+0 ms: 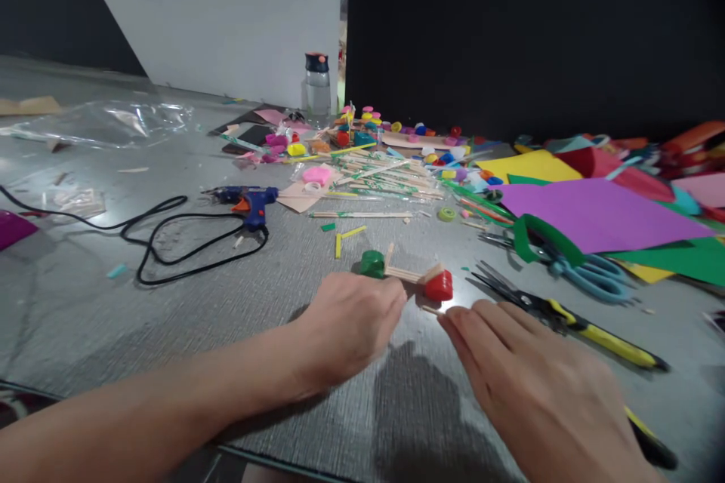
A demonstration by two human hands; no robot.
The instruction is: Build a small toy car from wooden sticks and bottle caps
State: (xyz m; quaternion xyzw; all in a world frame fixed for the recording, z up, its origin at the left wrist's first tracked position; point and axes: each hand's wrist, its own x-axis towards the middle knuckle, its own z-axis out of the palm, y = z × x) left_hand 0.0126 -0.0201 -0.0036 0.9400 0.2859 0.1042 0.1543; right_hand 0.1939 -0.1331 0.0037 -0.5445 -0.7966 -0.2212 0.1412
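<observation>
My left hand is closed near the middle of the table, its fingertips turned away so that whatever they grip is hidden. Just beyond its knuckles is a small model of thin wooden sticks, with a green bottle cap at one end and a red bottle cap at the other. Whether the left fingers touch the model, I cannot tell. My right hand pinches a short thin wooden stick, which points toward the left hand, close to the red cap.
A blue glue gun with a looped black cord lies at left. Yellow-handled pliers and blue-handled scissors lie right, near coloured paper sheets. Wooden sticks, bottle caps and a water bottle are farther back.
</observation>
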